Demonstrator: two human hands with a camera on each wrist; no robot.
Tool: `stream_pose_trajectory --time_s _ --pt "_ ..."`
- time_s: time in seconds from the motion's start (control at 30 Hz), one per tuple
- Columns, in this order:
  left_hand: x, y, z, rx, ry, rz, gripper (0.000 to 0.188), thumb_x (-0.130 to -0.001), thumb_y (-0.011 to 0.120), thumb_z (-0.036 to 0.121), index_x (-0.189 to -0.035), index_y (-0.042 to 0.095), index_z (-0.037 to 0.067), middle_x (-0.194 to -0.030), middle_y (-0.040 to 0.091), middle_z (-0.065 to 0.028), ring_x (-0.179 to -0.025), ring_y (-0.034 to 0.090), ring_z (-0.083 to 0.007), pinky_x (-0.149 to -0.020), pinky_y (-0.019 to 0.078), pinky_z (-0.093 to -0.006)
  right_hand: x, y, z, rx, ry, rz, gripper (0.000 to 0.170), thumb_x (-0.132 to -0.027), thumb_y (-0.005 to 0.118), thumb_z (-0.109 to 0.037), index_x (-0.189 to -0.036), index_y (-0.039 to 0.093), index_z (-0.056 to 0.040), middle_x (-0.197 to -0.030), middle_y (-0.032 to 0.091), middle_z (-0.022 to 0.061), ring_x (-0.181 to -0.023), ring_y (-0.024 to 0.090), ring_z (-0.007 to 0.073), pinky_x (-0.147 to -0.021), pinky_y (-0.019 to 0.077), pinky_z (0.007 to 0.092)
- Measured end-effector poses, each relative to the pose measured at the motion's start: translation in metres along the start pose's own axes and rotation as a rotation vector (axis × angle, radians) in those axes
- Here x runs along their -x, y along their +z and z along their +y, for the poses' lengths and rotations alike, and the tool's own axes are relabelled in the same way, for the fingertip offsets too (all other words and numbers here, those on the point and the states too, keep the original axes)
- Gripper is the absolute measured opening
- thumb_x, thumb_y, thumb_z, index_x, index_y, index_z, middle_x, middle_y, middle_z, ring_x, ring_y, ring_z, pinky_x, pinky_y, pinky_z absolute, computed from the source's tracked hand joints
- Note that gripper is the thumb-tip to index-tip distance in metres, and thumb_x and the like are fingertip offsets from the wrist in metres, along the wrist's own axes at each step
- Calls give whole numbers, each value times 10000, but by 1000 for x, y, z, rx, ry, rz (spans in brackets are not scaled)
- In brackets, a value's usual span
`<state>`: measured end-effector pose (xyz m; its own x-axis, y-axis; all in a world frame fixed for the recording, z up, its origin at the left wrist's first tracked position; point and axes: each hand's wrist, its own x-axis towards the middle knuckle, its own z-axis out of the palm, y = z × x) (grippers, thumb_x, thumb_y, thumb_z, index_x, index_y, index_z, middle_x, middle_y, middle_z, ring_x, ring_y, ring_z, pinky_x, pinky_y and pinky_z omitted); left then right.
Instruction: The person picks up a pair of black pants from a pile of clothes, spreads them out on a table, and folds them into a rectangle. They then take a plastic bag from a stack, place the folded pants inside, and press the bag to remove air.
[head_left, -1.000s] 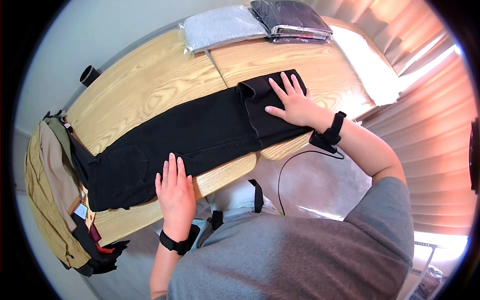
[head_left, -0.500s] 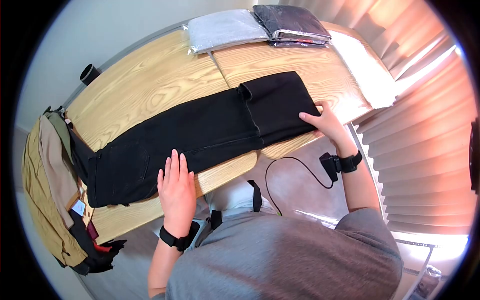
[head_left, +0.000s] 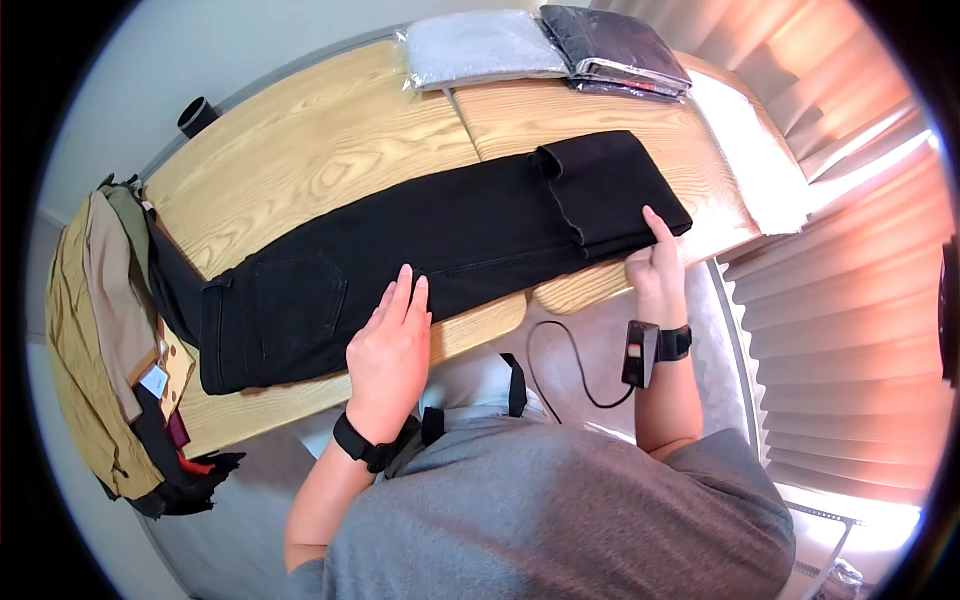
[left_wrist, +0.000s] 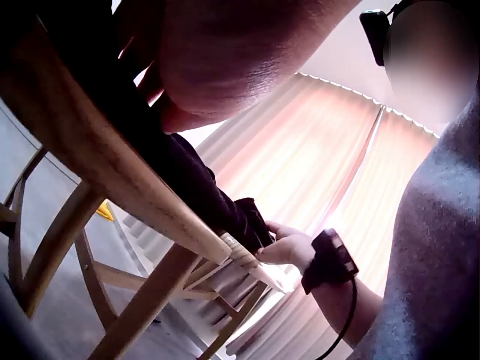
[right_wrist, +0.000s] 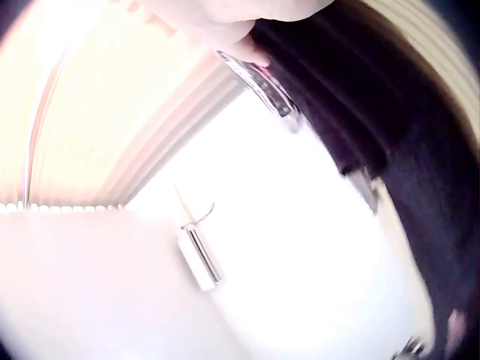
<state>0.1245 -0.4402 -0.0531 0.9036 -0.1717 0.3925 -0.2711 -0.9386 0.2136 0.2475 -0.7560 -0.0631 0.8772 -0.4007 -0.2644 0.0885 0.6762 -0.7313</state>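
Black jeans (head_left: 440,225) lie lengthwise on the wooden table, with the leg end folded back over itself at the right. My left hand (head_left: 390,350) rests with extended fingers on their near edge, right of the back pocket. At the near right corner of the folded part, my right hand (head_left: 660,275) grips the fabric, one digit over the top and the other fingers hidden beneath. The left wrist view shows the right hand (left_wrist: 292,249) at the jeans' far end. In the right wrist view, dark fabric (right_wrist: 352,90) hangs beside that hand.
A pile of clothes (head_left: 105,300) drapes over the table's left end. Bagged light garments (head_left: 480,50) and dark bagged garments (head_left: 615,50) sit along the back. A black cup-like object (head_left: 197,117) stands at the back left. A cable (head_left: 575,350) hangs from the right wrist camera.
My right hand has moved off the folded part's top to its near corner and turned over, gripping there. The jeans appear farther right, their folded end shifted slightly. My left hand stays on them.
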Motion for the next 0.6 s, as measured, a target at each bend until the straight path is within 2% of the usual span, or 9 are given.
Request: stream_pose_trajectory --time_s 0.13,0.2,0.27,0.33,0.4,0.47,0.5,0.53,0.6 --pt "-1 -1 0 4 -14 -8 348 -838 620 86 -1183 601 47 -1306 548 -96 -1002 648 -227 -758 557 -311 34 29 22 -112 182 50 317 -802 655 31 -1106 579 -19 -1101 635 90 -1022 607 219 -909 483 324" --pt "0 0 0 11 -9 10 352 -834 622 85 -1183 601 51 -1305 549 -98 -1021 640 -224 -769 553 -307 34 28 28 -78 284 -23 323 -820 615 72 -1123 571 -31 -1130 624 85 -1044 603 237 -969 470 341" --pt "-1 -1 1 -5 -47 -12 352 -830 626 87 -1179 604 54 -1302 551 -97 -1041 633 -215 -778 551 -300 32 24 35 -69 264 -41 350 -828 584 91 -1162 555 -10 -1137 614 92 -1045 598 248 -972 467 349" --pt "0 1 0 -24 -20 4 351 -829 628 93 -1177 607 58 -1300 552 -100 -1044 634 -210 -782 552 -299 46 26 39 83 -41 -206 363 -840 562 87 -1196 531 22 -1149 601 102 -1049 593 258 -974 468 353" --pt "2 1 -1 -31 -17 22 354 -825 632 97 -1177 609 61 -1292 559 -104 -1047 634 -210 -778 555 -298 56 31 42 155 -122 -206 359 -822 583 68 -1177 539 36 -1137 612 109 -1049 594 231 -958 453 339" --pt "2 1 -1 -49 -5 24 357 -821 634 101 -1175 611 61 -1282 566 -108 -1051 633 -214 -772 556 -298 62 30 44 654 -396 -269 375 -843 579 38 -1212 517 53 -1220 572 134 -1073 580 224 -955 448 336" --pt "1 3 -2 -56 -4 32 365 -810 640 98 -1172 613 61 -1271 575 -107 -1052 633 -214 -772 556 -297 78 41 36 963 -370 -245 472 -781 583 66 -1245 500 49 -1300 533 134 -1138 548 269 -979 422 364" --pt "2 2 -2 -65 -11 29 365 -810 640 98 -1172 613 61 -1271 575 -107 -1052 633 -214 -772 556 -297 83 41 41 959 -363 -254 472 -781 583 66 -1245 500 49 -1300 533 134 -1138 548 269 -979 422 364" --pt "2 1 -2 -7 -7 -1 380 -816 632 142 -1175 601 22 -1293 554 -153 -1069 624 -263 -826 538 -326 93 45 50 1380 -815 -674 632 -676 623 76 -1288 507 -33 -1325 521 111 -1199 499 311 -1004 390 405"
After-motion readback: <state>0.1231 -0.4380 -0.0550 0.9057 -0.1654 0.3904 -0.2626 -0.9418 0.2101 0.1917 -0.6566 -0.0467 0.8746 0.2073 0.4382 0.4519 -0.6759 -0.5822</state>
